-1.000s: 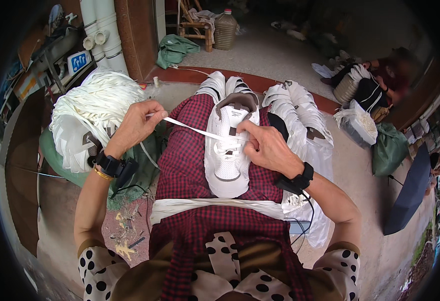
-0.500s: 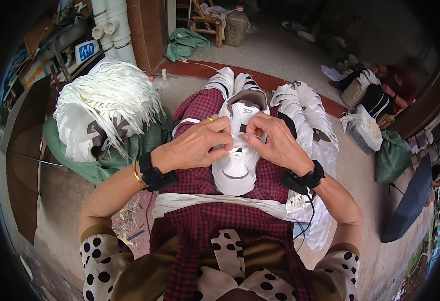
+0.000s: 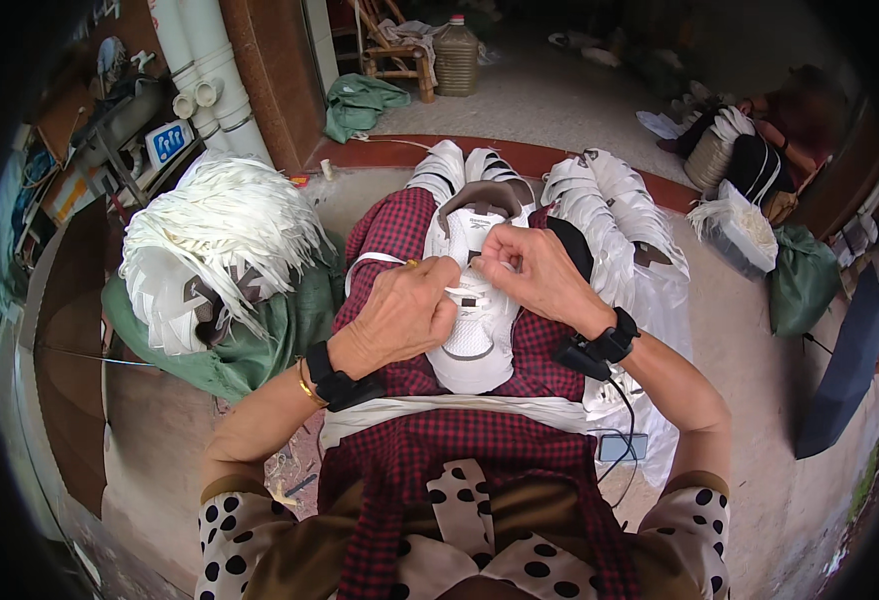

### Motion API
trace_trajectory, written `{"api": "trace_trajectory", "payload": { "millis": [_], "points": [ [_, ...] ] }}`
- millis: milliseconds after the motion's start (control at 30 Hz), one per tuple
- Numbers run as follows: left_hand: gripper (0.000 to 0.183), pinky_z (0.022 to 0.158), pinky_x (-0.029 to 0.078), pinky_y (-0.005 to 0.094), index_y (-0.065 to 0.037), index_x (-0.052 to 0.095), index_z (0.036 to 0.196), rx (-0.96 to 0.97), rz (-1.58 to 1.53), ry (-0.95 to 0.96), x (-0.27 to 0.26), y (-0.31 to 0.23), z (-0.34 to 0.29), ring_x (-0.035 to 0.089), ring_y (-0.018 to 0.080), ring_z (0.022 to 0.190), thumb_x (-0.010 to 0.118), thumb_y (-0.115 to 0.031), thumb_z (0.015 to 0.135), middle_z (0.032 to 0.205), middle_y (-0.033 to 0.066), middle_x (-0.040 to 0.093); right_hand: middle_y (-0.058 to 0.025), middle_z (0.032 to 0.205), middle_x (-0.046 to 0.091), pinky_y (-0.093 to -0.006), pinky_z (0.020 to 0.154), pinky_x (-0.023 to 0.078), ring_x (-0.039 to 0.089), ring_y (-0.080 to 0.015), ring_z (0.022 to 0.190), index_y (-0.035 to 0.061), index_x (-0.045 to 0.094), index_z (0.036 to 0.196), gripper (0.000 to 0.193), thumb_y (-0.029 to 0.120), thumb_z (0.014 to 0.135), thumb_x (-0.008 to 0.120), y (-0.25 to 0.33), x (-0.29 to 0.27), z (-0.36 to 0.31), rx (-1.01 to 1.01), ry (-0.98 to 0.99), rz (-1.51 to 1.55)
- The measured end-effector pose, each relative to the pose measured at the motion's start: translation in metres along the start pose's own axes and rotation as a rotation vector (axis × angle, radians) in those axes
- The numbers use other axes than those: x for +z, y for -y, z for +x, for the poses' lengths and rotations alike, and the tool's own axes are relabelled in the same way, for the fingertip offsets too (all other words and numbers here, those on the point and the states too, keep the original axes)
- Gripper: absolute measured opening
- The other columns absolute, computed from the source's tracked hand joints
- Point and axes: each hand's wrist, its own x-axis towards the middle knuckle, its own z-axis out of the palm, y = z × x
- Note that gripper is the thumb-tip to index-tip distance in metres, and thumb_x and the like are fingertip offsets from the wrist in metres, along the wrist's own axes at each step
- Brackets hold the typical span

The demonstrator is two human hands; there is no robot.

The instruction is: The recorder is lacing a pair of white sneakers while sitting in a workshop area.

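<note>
A white sneaker (image 3: pixel 471 372) with a brown-grey collar lies on my lap, its toe toward me. My left hand (image 3: pixel 406 308) is closed over the left side of its lacing, gripping a white shoelace (image 3: pixel 374 258), part of which loops out over the checked apron. Thumb and fingers of my right hand (image 3: pixel 539 275) pinch together at the eyelets by the tongue. The bit of lace between them is mostly hidden by the fingers.
White shoe uppers (image 3: pixel 614 215) stand in rows at my right knee. On the left, a bundle of white laces (image 3: pixel 224 215) and more uppers top a green sack (image 3: pixel 259 350). A phone (image 3: pixel 622 447) lies by my right side. A co-worker (image 3: pixel 799 130) sits at the far right.
My left hand has turned and moved slightly down beside the lacing. My right hand has shifted slightly right and up. The view has tilted a little.
</note>
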Motion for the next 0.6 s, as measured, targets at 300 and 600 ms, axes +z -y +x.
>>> {"api": "trace_trajectory", "payload": {
  "millis": [300,600],
  "points": [
    [0.016,0.067,0.049,0.0440,0.000,0.052,0.083,-0.113,-0.045,0.147,-0.011,-0.024,0.019,0.060,0.0388,0.073,0.059,-0.006,0.070,0.082,0.0182,0.056,-0.0113,0.064,0.059,-0.0367,0.053,0.042,0.055,-0.0217,0.055,-0.0003,0.061,0.077,0.019,0.018,0.081,0.067,-0.006,0.002,-0.002,0.004,-0.022,0.055],
    [0.012,0.059,0.049,0.0399,0.000,0.061,0.084,-0.163,-0.041,0.071,0.001,-0.027,0.021,0.063,0.0269,0.060,0.065,-0.009,0.077,0.076,0.0132,0.064,-0.0061,0.059,0.051,-0.0304,0.050,0.037,0.046,-0.0110,0.052,-0.0001,0.059,0.080,0.013,0.011,0.081,0.065,-0.012,0.003,-0.003,-0.089,-0.063,0.105]
  ]
}}
